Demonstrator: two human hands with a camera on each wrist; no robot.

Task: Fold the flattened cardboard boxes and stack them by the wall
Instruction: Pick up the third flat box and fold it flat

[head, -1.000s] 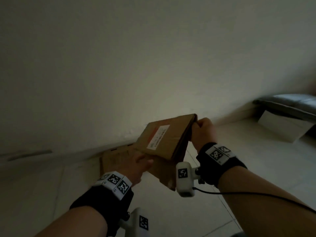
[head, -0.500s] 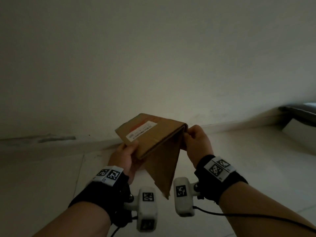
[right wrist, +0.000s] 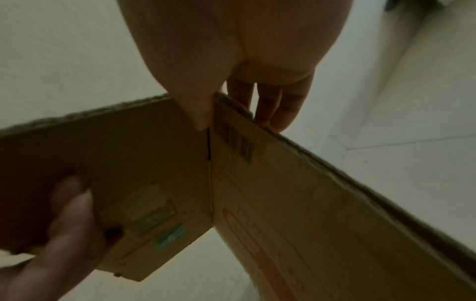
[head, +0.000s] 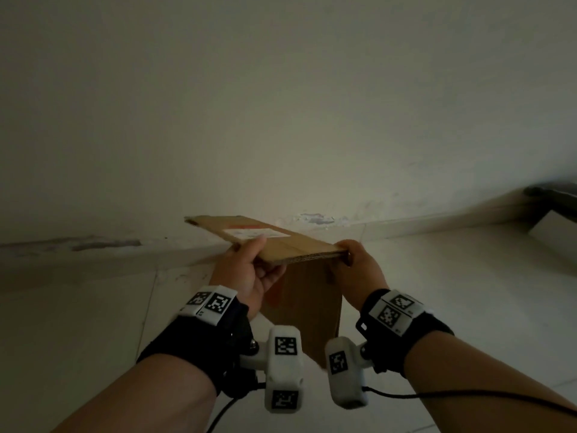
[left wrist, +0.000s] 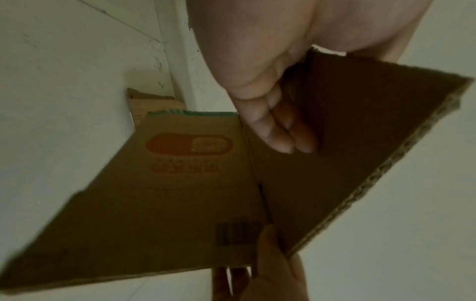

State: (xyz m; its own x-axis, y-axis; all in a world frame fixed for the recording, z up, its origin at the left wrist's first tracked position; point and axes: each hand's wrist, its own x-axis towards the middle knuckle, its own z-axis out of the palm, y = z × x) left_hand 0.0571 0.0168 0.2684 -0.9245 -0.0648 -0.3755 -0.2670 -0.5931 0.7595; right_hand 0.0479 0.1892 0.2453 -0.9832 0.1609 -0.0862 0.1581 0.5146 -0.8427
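A brown cardboard box (head: 281, 243), partly folded along a crease, is held up in front of the wall between both hands. Its top panel with a white label lies nearly level, and a second panel (head: 309, 307) hangs down from it. My left hand (head: 249, 270) grips the near left edge, thumb on top and fingers (left wrist: 278, 138) underneath. My right hand (head: 352, 260) pinches the near right corner, thumb (right wrist: 198, 110) on the printed side and fingers behind. The printed underside (left wrist: 180, 193) shows an orange logo and a barcode.
A plain wall (head: 281, 120) with a baseboard (head: 406, 226) stands just ahead over a pale tiled floor (head: 78, 323). Another flat cardboard piece (left wrist: 154, 103) lies on the floor against the baseboard. A dark object (head: 555, 195) on a white support sits at the far right.
The box has been raised and tipped, so its labelled panel went from steeply slanted to nearly level. My left hand shifted from under the panel to its near edge. The floor cardboard left the head view.
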